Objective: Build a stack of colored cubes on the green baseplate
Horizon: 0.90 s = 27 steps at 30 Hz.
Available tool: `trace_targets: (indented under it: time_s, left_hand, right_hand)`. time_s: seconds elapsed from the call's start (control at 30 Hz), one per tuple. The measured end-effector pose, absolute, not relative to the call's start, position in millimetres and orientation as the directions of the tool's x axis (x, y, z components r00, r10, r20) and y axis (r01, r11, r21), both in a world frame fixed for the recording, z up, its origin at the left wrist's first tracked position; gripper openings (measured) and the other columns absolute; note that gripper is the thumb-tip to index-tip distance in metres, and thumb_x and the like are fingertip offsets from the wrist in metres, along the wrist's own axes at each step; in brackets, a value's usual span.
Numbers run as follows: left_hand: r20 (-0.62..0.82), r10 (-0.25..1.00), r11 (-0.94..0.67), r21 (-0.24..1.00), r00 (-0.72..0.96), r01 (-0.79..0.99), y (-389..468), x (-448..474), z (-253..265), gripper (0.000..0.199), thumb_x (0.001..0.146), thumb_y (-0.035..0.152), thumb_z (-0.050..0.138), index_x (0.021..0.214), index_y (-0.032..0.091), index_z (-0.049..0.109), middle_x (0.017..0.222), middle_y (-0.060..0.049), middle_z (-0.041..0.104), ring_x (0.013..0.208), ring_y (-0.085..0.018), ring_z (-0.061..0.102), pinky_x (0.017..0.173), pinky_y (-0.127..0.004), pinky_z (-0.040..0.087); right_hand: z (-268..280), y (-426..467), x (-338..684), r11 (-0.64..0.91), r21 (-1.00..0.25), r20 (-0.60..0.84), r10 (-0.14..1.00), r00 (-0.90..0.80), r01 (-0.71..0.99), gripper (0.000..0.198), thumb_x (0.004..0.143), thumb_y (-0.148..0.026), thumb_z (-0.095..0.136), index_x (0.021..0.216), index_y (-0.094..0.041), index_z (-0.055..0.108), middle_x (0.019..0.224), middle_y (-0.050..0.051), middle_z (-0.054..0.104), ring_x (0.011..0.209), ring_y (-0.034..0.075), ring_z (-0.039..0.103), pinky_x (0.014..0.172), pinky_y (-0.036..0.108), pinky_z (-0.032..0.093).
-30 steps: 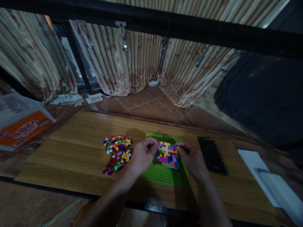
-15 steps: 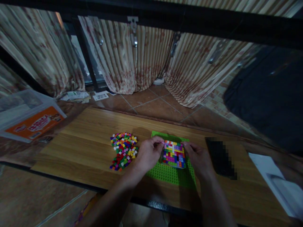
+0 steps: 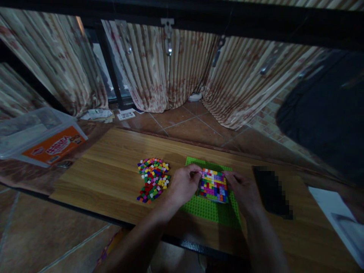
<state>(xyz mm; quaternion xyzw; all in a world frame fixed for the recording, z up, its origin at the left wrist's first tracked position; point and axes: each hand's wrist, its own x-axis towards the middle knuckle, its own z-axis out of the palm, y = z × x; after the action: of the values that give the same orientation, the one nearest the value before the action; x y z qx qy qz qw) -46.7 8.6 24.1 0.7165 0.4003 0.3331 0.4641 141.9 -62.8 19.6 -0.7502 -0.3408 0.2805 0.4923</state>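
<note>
A square block of many-coloured toy bricks (image 3: 214,185) is over the green studded baseplate (image 3: 203,212); I cannot tell whether it touches the plate. My left hand (image 3: 186,184) is closed, its thumb and fingertips pinching the block's far left corner. At the far right corner, the fingers of my right hand (image 3: 241,187) are closed on the block's edge. Left of my left hand lies a loose heap of small coloured bricks (image 3: 153,178) on the wooden table. The block's underside is hidden.
On the table (image 3: 96,170), a dark pixelated flat object (image 3: 271,191) lies right of my right hand, with white paper (image 3: 330,206) beyond it. A clear plastic box (image 3: 54,142) with an orange label stands at the left. Striped curtains (image 3: 184,68) hang behind.
The whole view has shifted, so everything appears a little farther right. Both hands stay at the same corners of the brick block.
</note>
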Motion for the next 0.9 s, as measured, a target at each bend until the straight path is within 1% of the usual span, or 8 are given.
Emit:
trace_targets:
  time_s: [0.2,0.4,0.5,0.6,0.73,0.9]
  left_hand:
    - [0.096,0.884,-0.243,0.93,0.457,0.276,8,-46,22,0.019,0.084,0.024,0.053,0.09,0.023,0.071,0.084,-0.001,0.072,0.077,-0.016,0.065,0.071,-0.025,0.051]
    - [0.075,0.885,-0.229,0.93,0.46,0.289,7,-46,26,0.019,0.084,0.023,0.054,0.09,0.023,0.071,0.083,-0.001,0.072,0.077,-0.016,0.066,0.072,-0.026,0.052]
    - [0.073,0.883,-0.234,0.925,0.464,0.299,7,-46,27,0.018,0.084,0.024,0.054,0.089,0.023,0.071,0.083,-0.002,0.072,0.077,-0.017,0.066,0.072,-0.026,0.051]
    - [0.08,0.88,-0.245,0.921,0.468,0.303,7,-46,26,0.019,0.084,0.024,0.053,0.091,0.023,0.071,0.084,-0.002,0.072,0.079,-0.017,0.066,0.074,-0.027,0.051]
    - [0.081,0.878,-0.256,0.912,0.472,0.32,7,-46,25,0.021,0.085,0.024,0.052,0.094,0.024,0.071,0.086,-0.002,0.072,0.08,-0.017,0.066,0.074,-0.027,0.051]
    - [0.086,0.88,-0.268,0.902,0.467,0.338,7,-46,25,0.021,0.085,0.024,0.052,0.095,0.024,0.071,0.087,-0.002,0.073,0.08,-0.017,0.066,0.072,-0.026,0.051]
  right_hand:
    - [23,-64,136,-0.288,-0.915,-0.047,0.772,0.634,0.282,0.041,0.073,-0.05,0.062,0.088,-0.015,0.076,0.089,0.009,0.075,0.077,0.025,0.067,0.065,0.032,0.05]
    - [33,-64,131,-0.335,-0.866,-0.033,0.778,0.627,0.37,0.043,0.075,-0.052,0.057,0.084,-0.015,0.076,0.072,0.006,0.073,0.069,0.025,0.067,0.061,0.031,0.048]
    - [33,-64,128,-0.368,-0.844,-0.046,0.775,0.63,0.391,0.044,0.079,-0.052,0.053,0.086,-0.015,0.076,0.07,0.005,0.073,0.068,0.024,0.067,0.059,0.03,0.048]
    - [30,-63,125,-0.348,-0.859,-0.034,0.77,0.638,0.374,0.045,0.08,-0.053,0.054,0.09,-0.016,0.076,0.076,0.005,0.074,0.073,0.024,0.067,0.062,0.03,0.049]
    - [27,-59,121,-0.312,-0.893,-0.037,0.769,0.639,0.324,0.042,0.077,-0.051,0.059,0.091,-0.015,0.075,0.081,0.005,0.074,0.076,0.023,0.066,0.065,0.029,0.048]
    - [27,-55,119,-0.31,-0.918,-0.07,0.74,0.669,0.247,0.037,0.072,-0.048,0.064,0.084,-0.015,0.075,0.07,0.003,0.07,0.065,0.019,0.061,0.057,0.026,0.045]
